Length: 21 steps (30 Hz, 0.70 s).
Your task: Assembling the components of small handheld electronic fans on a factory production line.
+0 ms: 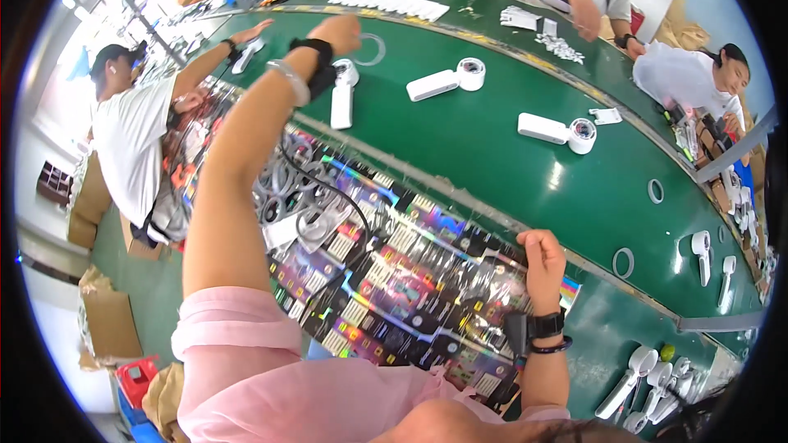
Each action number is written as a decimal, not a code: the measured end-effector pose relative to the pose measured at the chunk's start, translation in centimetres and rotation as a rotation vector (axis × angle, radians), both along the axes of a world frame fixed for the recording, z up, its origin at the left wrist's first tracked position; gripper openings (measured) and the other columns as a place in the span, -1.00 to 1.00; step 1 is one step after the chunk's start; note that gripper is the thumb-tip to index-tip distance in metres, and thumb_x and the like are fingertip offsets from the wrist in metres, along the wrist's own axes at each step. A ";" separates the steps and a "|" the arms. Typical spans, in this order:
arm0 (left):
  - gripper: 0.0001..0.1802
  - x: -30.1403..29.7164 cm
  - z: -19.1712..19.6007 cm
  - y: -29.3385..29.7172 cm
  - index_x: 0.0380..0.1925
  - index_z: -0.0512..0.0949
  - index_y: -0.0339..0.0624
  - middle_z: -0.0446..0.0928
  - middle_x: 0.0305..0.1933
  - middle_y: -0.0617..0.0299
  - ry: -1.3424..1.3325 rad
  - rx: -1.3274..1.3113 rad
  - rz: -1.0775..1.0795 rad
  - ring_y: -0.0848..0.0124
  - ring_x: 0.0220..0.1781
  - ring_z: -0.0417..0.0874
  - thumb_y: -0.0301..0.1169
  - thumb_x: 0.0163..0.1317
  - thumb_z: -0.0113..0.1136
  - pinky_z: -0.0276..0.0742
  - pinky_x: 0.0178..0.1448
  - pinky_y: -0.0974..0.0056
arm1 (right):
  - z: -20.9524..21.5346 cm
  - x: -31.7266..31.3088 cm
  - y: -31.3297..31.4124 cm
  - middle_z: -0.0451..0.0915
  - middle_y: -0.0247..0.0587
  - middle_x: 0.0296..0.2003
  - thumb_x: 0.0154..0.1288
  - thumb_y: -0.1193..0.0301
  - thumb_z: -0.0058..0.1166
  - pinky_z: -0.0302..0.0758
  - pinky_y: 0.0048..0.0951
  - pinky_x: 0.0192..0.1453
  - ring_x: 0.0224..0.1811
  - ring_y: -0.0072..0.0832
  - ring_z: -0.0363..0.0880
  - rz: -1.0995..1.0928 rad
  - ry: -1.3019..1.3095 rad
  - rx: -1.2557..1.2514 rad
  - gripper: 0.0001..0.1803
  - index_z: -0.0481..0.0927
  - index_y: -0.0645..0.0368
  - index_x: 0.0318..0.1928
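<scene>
My left hand [336, 34] reaches out over the green conveyor belt, fingers curled down. A translucent ring [374, 50] shows right beside its fingers; whether they hold it is hidden. Just below that hand lies a white handheld fan [341, 105], its round head close to my wrist. Near the belt's front edge my right hand [543, 267] is closed, with its fingers bent and nothing visible in them. It is beside a stack of shiny, colourful printed packaging [402, 279] under clear plastic. Two more white fans [446, 84] [558, 131] lie on the belt.
Grey rings [300, 172] are heaped left of the packaging, with a black cable [361, 217] across it. Several white fans [632, 381] stand at lower right. Co-workers sit left [135, 131] and across the belt [689, 82]. A metal rail [460, 193] edges the belt.
</scene>
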<state>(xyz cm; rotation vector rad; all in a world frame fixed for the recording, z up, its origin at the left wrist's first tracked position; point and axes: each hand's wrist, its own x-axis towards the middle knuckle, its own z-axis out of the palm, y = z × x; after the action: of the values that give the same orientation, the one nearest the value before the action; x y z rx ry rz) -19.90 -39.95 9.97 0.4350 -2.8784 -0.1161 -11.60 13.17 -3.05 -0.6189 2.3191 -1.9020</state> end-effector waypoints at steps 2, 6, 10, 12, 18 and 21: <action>-0.72 5.8 1.5 -5.5 -0.26 0.53 -0.19 0.60 -0.19 -0.01 -0.034 -0.058 0.056 0.02 -0.13 0.62 -0.37 -0.04 0.19 0.52 -0.05 0.07 | -0.5 -0.2 0.0 0.61 -0.25 -0.34 0.40 0.45 -0.01 0.44 -0.54 -0.11 -0.27 -0.56 0.53 0.014 -0.014 -0.040 -0.81 0.59 0.32 -0.30; -0.62 17.1 0.3 -12.1 -0.20 0.58 -0.35 0.59 -0.11 -0.24 -0.443 -0.323 0.176 -0.06 -0.01 0.63 -0.26 0.06 0.20 0.57 0.05 0.04 | -0.6 0.2 0.0 0.61 -0.30 -0.34 0.42 0.43 -0.01 0.43 -0.59 -0.13 -0.27 -0.63 0.51 0.024 -0.041 -0.095 -0.79 0.59 0.31 -0.29; -0.63 26.5 -3.3 -15.3 -0.06 0.54 -0.28 0.57 0.03 -0.18 -0.505 -0.231 0.515 -0.03 0.14 0.57 -0.39 0.12 0.17 0.51 0.17 -0.01 | -0.8 0.2 -0.5 0.59 -0.35 -0.32 0.44 0.44 -0.06 0.41 -0.59 -0.04 -0.23 -0.65 0.48 0.072 -0.040 -0.090 -0.80 0.58 0.29 -0.28; -0.63 27.3 -4.8 -13.5 -0.04 0.54 -0.25 0.56 0.05 -0.18 -0.460 -0.158 0.534 -0.03 0.16 0.56 -0.41 0.11 0.15 0.49 0.19 -0.02 | -1.2 0.1 -0.3 0.62 -0.31 -0.35 0.42 0.39 0.02 0.44 -0.58 -0.15 -0.28 -0.63 0.52 0.046 0.048 -0.073 -0.80 0.60 0.28 -0.27; -0.61 20.1 -1.2 -4.7 -0.05 0.56 -0.20 0.56 0.01 -0.20 -0.273 -0.208 0.498 -0.08 0.12 0.56 -0.37 0.06 0.22 0.51 0.15 -0.07 | -1.6 -0.2 0.1 0.61 -0.29 -0.37 0.41 0.40 0.02 0.44 -0.59 -0.21 -0.33 -0.65 0.52 0.020 0.086 -0.098 -0.79 0.60 0.29 -0.28; -0.55 15.3 -1.5 -4.3 -0.11 0.55 -0.22 0.57 -0.04 -0.14 -0.129 -0.206 0.081 -0.05 0.07 0.55 -0.22 0.01 0.30 0.48 0.16 0.00 | -0.9 0.2 -1.1 0.60 -0.30 -0.39 0.40 0.42 0.02 0.43 -0.61 -0.27 -0.37 -0.68 0.50 0.037 0.045 -0.112 -0.80 0.61 0.30 -0.28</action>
<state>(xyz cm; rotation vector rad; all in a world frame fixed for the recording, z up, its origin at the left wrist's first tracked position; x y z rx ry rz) -4.62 -44.22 8.49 0.5359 -2.9513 0.2276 -11.39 12.04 -3.99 -0.7183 2.2227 -2.0325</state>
